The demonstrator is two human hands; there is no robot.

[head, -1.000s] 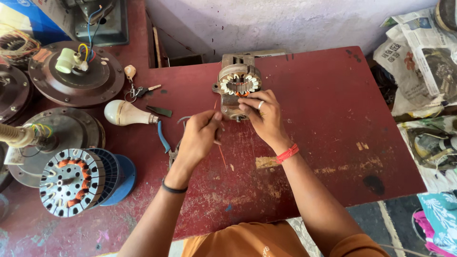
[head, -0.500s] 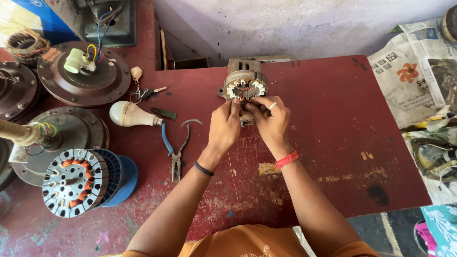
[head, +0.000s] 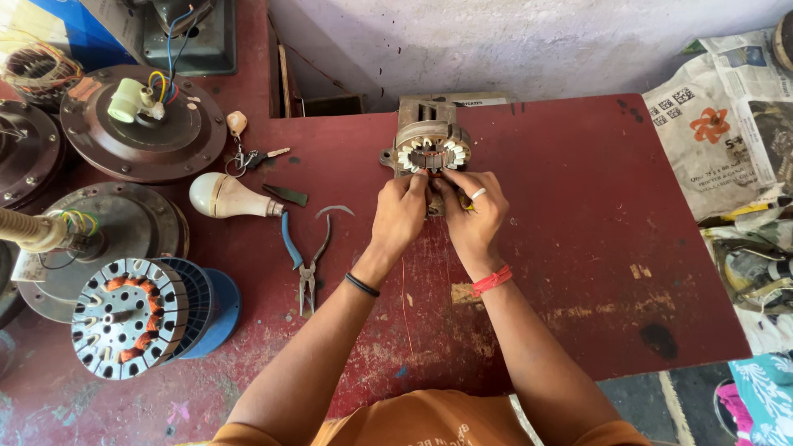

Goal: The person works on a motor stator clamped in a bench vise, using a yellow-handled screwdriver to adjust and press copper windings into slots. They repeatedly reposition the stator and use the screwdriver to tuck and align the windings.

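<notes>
A small metal motor stator [head: 429, 140] with white slot insulators around its bore stands on the red table [head: 578, 248], near the back edge. My left hand [head: 401, 216] and my right hand [head: 472, 213] meet at its near side, fingertips pinched at the lower slots. A thin copper wire [head: 405, 289] trails from my fingers toward me across the table. What the fingertips grip is mostly hidden. The right hand wears a ring, its wrist a red thread; the left wrist wears a black band.
Blue-handled pliers [head: 304, 256], a light bulb [head: 223, 196], keys [head: 248, 157] and a curved metal strip lie left of my hands. Ceiling-fan housings [head: 144, 124] and a wound stator on a blue tub [head: 132, 318] crowd the left. Newspapers [head: 719, 116] lie at the right.
Both hands have moved forward from beside the pliers up to the stator's near face. The view shifted, and the stator now faces up toward the camera.
</notes>
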